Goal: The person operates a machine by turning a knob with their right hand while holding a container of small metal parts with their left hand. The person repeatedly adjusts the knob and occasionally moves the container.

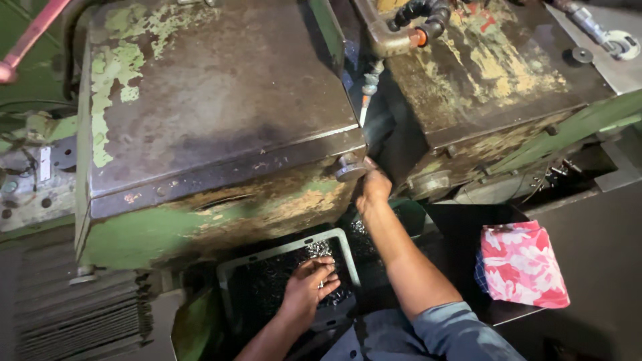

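Fingers, left hand (309,284): curled loosely down into a heap of small shiny metal pieces (319,250); some seem to be pinched under the fingertips, but a firm hold cannot be confirmed.
Fingers, right hand (373,188): reached up and far, closed toward the gap under the machine's front edge; whether anything is gripped cannot be told, as the tips are hidden in shadow.
Tray (289,251): pale-rimmed, rectangular, set low and near, just under the machine's front, likely so that pieces are within easy reach of the lower hand.
Metal pieces: gathered in the tray, brightest at its far right corner, touched by the left hand.
Round knob (349,168): seen at the right front corner of the left housing, just left of the right hand; contact cannot be told.
Left housing (214,113): large, green paint flaked to rust, flat dark top, overhanging the tray.
Right housing (488,73): similarly worn, set far right, separated from the left one by a dark gap.
Coolant hose (418,17): black segmented line with orange collar, hung over the gap, nozzle pointed down into it.
Cloth (521,264): pink and white patterned, laid on the dark ledge at right, well apart from both hands.
Sleeve (455,331): grey-blue, pushed up on the right arm, forearm left bare.
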